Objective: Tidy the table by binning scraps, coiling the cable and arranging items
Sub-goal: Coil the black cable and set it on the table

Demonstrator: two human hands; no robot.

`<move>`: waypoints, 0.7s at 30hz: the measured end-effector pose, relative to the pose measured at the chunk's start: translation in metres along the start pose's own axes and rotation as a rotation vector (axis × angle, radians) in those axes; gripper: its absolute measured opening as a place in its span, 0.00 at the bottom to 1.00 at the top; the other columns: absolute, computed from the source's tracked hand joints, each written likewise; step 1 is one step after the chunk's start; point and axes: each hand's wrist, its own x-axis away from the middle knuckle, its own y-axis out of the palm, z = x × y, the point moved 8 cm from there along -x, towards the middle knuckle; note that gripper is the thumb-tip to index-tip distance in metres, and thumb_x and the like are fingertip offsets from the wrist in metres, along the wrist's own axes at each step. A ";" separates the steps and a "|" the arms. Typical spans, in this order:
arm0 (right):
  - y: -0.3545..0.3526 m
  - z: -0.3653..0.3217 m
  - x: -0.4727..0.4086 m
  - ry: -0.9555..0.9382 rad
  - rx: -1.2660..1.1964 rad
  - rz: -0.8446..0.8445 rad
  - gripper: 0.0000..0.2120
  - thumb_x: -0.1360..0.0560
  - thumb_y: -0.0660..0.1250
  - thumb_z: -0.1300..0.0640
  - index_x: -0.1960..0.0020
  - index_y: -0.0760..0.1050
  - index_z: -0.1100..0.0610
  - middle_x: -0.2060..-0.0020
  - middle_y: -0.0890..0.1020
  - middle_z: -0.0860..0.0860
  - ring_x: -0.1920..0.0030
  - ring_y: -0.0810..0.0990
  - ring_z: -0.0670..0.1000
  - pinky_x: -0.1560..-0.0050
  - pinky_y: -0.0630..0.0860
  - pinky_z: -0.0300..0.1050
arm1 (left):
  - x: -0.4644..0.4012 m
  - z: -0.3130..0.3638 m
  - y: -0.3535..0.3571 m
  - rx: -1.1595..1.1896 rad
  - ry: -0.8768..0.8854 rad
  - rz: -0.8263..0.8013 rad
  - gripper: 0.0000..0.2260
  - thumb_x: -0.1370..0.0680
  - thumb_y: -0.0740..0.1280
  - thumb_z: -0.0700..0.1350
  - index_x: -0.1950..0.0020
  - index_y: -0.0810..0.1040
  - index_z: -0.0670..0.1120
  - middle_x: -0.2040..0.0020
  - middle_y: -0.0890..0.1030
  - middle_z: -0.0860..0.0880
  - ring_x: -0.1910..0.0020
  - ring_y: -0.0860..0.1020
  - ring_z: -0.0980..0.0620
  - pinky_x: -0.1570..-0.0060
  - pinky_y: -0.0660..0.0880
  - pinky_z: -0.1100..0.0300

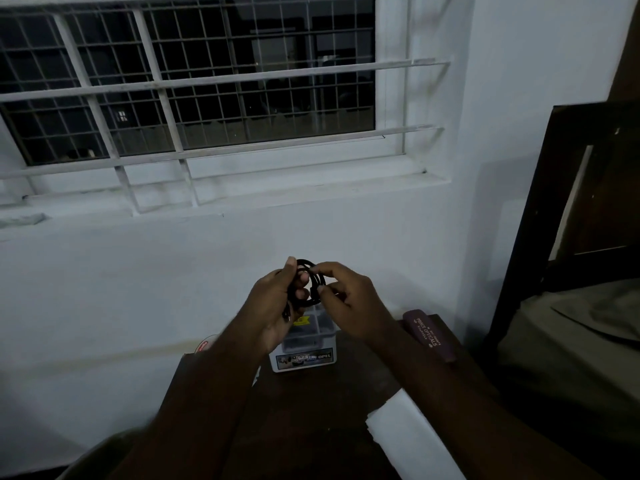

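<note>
A black cable (313,276) is wound into a small coil, held up in the air above the dark wooden table (353,382). My left hand (277,303) grips the coil's left side, fingers wrapped through the loops. My right hand (346,299) pinches the coil's right side between thumb and forefinger. Part of the coil is hidden behind my fingers.
A clear plastic box (304,344) with an OPEL label stands on the table below my hands. A maroon spectacle case (429,334) lies at the right edge. A white sheet of paper (412,438) sits near the front right. A round lid (204,344) peeks out left. Dark furniture stands right.
</note>
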 end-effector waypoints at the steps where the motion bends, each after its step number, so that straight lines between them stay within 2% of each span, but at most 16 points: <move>1: 0.003 0.002 0.000 0.026 -0.021 -0.019 0.13 0.23 0.65 0.59 0.41 0.76 0.48 0.54 0.84 0.43 0.62 0.82 0.42 0.64 0.73 0.31 | 0.000 0.002 0.000 -0.003 0.019 0.013 0.15 0.18 0.61 0.52 0.57 0.79 0.44 0.67 0.79 0.52 0.74 0.73 0.57 0.75 0.71 0.62; 3: 0.002 0.000 -0.004 0.007 0.041 0.005 0.10 0.24 0.69 0.58 0.43 0.79 0.53 0.44 0.82 0.49 0.47 0.81 0.45 0.52 0.75 0.32 | 0.000 0.003 -0.002 -0.050 0.042 0.048 0.16 0.18 0.60 0.51 0.58 0.79 0.43 0.69 0.78 0.51 0.75 0.73 0.56 0.72 0.73 0.61; 4: -0.001 -0.003 -0.007 -0.042 0.105 0.028 0.08 0.25 0.70 0.60 0.45 0.80 0.57 0.43 0.81 0.52 0.43 0.79 0.47 0.47 0.74 0.33 | -0.001 0.002 -0.004 -0.083 0.048 0.071 0.17 0.17 0.60 0.52 0.58 0.79 0.43 0.69 0.77 0.51 0.75 0.72 0.56 0.70 0.73 0.60; 5: -0.002 -0.007 -0.010 -0.085 0.158 0.041 0.06 0.25 0.70 0.62 0.48 0.81 0.60 0.45 0.81 0.55 0.43 0.78 0.49 0.45 0.73 0.34 | -0.001 0.001 -0.007 -0.112 0.054 0.097 0.17 0.17 0.59 0.52 0.58 0.78 0.44 0.69 0.76 0.51 0.74 0.72 0.56 0.68 0.72 0.60; 7: -0.002 -0.015 -0.012 -0.095 0.173 0.019 0.04 0.25 0.69 0.63 0.52 0.80 0.63 0.51 0.81 0.56 0.48 0.77 0.50 0.48 0.73 0.35 | 0.000 0.003 -0.011 -0.211 0.097 0.158 0.17 0.17 0.58 0.53 0.58 0.79 0.45 0.68 0.75 0.52 0.73 0.70 0.56 0.69 0.69 0.60; 9: 0.000 -0.015 -0.014 0.039 0.088 -0.030 0.05 0.24 0.68 0.62 0.55 0.81 0.63 0.56 0.81 0.55 0.53 0.78 0.50 0.53 0.76 0.36 | 0.001 0.012 -0.012 -0.436 0.202 0.235 0.17 0.17 0.56 0.53 0.57 0.79 0.48 0.65 0.76 0.52 0.70 0.72 0.56 0.70 0.69 0.64; 10: 0.002 -0.012 -0.014 0.144 0.017 -0.048 0.07 0.23 0.67 0.61 0.56 0.82 0.62 0.57 0.83 0.54 0.54 0.80 0.51 0.53 0.78 0.40 | 0.001 0.017 -0.012 -0.569 0.270 0.275 0.16 0.17 0.56 0.53 0.55 0.79 0.48 0.62 0.77 0.52 0.66 0.74 0.55 0.68 0.70 0.64; 12: 0.005 -0.003 -0.010 0.372 -0.143 -0.054 0.09 0.22 0.66 0.57 0.58 0.81 0.59 0.57 0.83 0.53 0.54 0.81 0.52 0.48 0.79 0.51 | 0.003 0.026 -0.010 -0.817 0.426 0.350 0.14 0.16 0.55 0.50 0.50 0.77 0.46 0.57 0.78 0.50 0.60 0.77 0.52 0.62 0.69 0.60; 13: 0.008 0.001 -0.006 0.487 -0.241 -0.066 0.09 0.21 0.66 0.56 0.58 0.80 0.58 0.57 0.81 0.52 0.55 0.80 0.52 0.47 0.79 0.52 | 0.006 0.030 -0.009 -0.906 0.510 0.381 0.13 0.16 0.55 0.48 0.49 0.76 0.43 0.57 0.76 0.50 0.59 0.77 0.51 0.61 0.68 0.62; 15: 0.016 0.005 0.001 0.672 -0.496 -0.124 0.08 0.21 0.65 0.54 0.55 0.79 0.58 0.57 0.78 0.52 0.56 0.77 0.51 0.52 0.80 0.50 | 0.012 0.036 -0.010 -0.985 0.636 0.410 0.11 0.16 0.56 0.45 0.49 0.73 0.39 0.61 0.73 0.54 0.62 0.74 0.56 0.65 0.67 0.69; 16: 0.016 0.003 0.002 0.701 -0.546 -0.150 0.09 0.21 0.65 0.54 0.53 0.79 0.58 0.56 0.79 0.52 0.56 0.77 0.50 0.55 0.80 0.48 | 0.014 0.037 -0.011 -0.996 0.656 0.404 0.11 0.16 0.55 0.44 0.49 0.73 0.39 0.61 0.72 0.56 0.63 0.73 0.57 0.64 0.68 0.72; 17: 0.013 0.002 -0.001 0.677 -0.503 -0.164 0.09 0.21 0.64 0.54 0.52 0.80 0.58 0.56 0.79 0.51 0.57 0.78 0.49 0.56 0.80 0.47 | 0.014 0.035 -0.013 -0.995 0.647 0.388 0.10 0.16 0.55 0.44 0.49 0.72 0.40 0.61 0.72 0.55 0.63 0.73 0.57 0.64 0.69 0.73; 18: 0.006 0.000 -0.007 0.589 -0.357 -0.157 0.09 0.21 0.63 0.56 0.52 0.81 0.58 0.57 0.80 0.50 0.58 0.78 0.48 0.56 0.79 0.47 | 0.012 0.032 -0.015 -0.976 0.606 0.362 0.09 0.16 0.55 0.45 0.49 0.73 0.43 0.60 0.74 0.53 0.62 0.74 0.55 0.63 0.70 0.71; 20: -0.016 -0.012 -0.026 0.247 0.125 -0.088 0.10 0.20 0.62 0.58 0.50 0.82 0.59 0.59 0.80 0.49 0.58 0.76 0.45 0.52 0.75 0.48 | 0.004 0.021 -0.019 -0.828 0.431 0.265 0.10 0.16 0.55 0.48 0.50 0.75 0.46 0.59 0.75 0.50 0.63 0.75 0.54 0.64 0.72 0.64; 21: -0.022 -0.021 -0.031 0.072 0.320 -0.049 0.09 0.20 0.63 0.58 0.49 0.82 0.59 0.56 0.79 0.51 0.55 0.76 0.48 0.47 0.73 0.49 | 0.002 0.014 -0.018 -0.688 0.322 0.189 0.12 0.16 0.56 0.49 0.50 0.76 0.46 0.61 0.74 0.50 0.67 0.73 0.55 0.67 0.71 0.63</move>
